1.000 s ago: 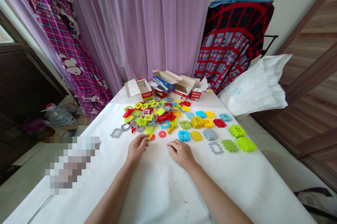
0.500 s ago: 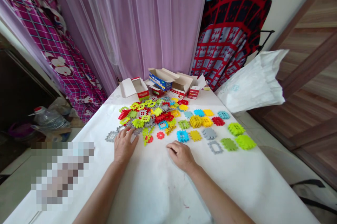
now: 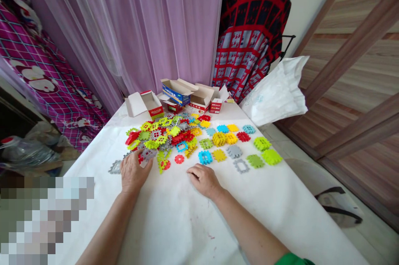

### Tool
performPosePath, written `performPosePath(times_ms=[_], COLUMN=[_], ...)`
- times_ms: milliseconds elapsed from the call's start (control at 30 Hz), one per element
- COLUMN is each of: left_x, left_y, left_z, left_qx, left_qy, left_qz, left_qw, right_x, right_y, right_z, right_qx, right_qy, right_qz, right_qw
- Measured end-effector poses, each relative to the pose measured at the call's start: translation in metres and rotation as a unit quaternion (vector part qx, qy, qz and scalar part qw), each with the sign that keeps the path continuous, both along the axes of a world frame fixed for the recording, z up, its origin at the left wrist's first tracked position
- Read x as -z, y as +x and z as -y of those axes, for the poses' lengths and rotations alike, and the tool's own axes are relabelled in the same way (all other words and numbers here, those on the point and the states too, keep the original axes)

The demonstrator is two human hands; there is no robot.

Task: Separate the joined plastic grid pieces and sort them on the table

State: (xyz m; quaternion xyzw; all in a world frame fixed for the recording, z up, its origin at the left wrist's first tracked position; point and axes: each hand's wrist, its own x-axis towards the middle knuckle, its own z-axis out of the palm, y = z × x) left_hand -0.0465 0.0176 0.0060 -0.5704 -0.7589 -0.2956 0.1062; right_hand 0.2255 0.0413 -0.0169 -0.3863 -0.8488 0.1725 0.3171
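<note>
My left hand (image 3: 133,173) rests at the near left edge of a heap of interlocking plastic building tiles (image 3: 162,134) in lime, red, grey, yellow and blue. Its thumb stands apart from the bent fingers, beside a grey tile (image 3: 148,154); whether they touch cannot be made out. A grey frame tile (image 3: 115,167) lies just left of this hand. My right hand (image 3: 204,180) lies on the white tabletop with its fingers curled in, and nothing shows in it. Closest to it are a blue tile (image 3: 205,157), a yellow tile (image 3: 219,155) and a small red disc (image 3: 179,159).
Sorted tiles lie in loose rows at right, with lime tiles (image 3: 272,157) nearest the edge. Opened cardboard boxes, among them a blue box (image 3: 176,92), stand behind the heap. A white bag (image 3: 277,92) leans at the table's right side. Purple curtains (image 3: 156,28) hang behind.
The view has turned to the right, so everything sits further left in it. Relative to the tiles, both hands have hardly moved.
</note>
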Motion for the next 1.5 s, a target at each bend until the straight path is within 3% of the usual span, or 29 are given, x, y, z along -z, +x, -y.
performPosePath(times_ms=[100, 233, 333, 467, 600, 733, 900, 1100, 1367, 1500], left_x=[0.002, 0.009, 0.012, 0.01, 0.01, 0.015, 0.02, 0.023, 0.025, 0.026], left_y=[0.008, 0.034, 0.055, 0.069, 0.073, 0.077, 0.08, 0.079, 0.08, 0.079], left_z=[0.012, 0.023, 0.026, 0.025, 0.025, 0.024, 0.019, 0.018, 0.018, 0.018], left_qx=[0.012, 0.141, 0.229, 0.271, 0.302, 0.312, 0.276, 0.265, 0.271, 0.285], left_qy=[0.025, 0.023, -0.016, -0.045, -0.06, -0.051, -0.04, -0.038, -0.027, 0.001], left_qz=[0.103, 0.215, 0.226, 0.213, 0.179, 0.137, 0.098, 0.086, 0.062, 0.049], left_qw=[0.994, 0.966, 0.947, 0.938, 0.934, 0.939, 0.955, 0.96, 0.96, 0.957], right_x=[-0.001, -0.001, 0.002, 0.01, 0.015, 0.017, 0.018, 0.013, 0.004, -0.002], right_y=[0.0, 0.0, 0.001, 0.002, 0.001, 0.0, 0.0, 0.0, 0.002, 0.002], right_z=[0.001, 0.0, -0.003, -0.005, -0.006, -0.008, -0.007, -0.002, 0.007, 0.014], right_qx=[-0.002, 0.0, 0.02, 0.022, 0.009, 0.01, 0.001, 0.005, 0.008, 0.04], right_qy=[-0.003, -0.025, -0.098, -0.218, -0.253, -0.263, -0.262, -0.227, -0.226, -0.189], right_qz=[-0.002, -0.021, -0.095, -0.221, -0.25, -0.257, -0.274, -0.229, -0.216, -0.158], right_qw=[1.0, 0.999, 0.99, 0.95, 0.934, 0.93, 0.925, 0.947, 0.95, 0.968])
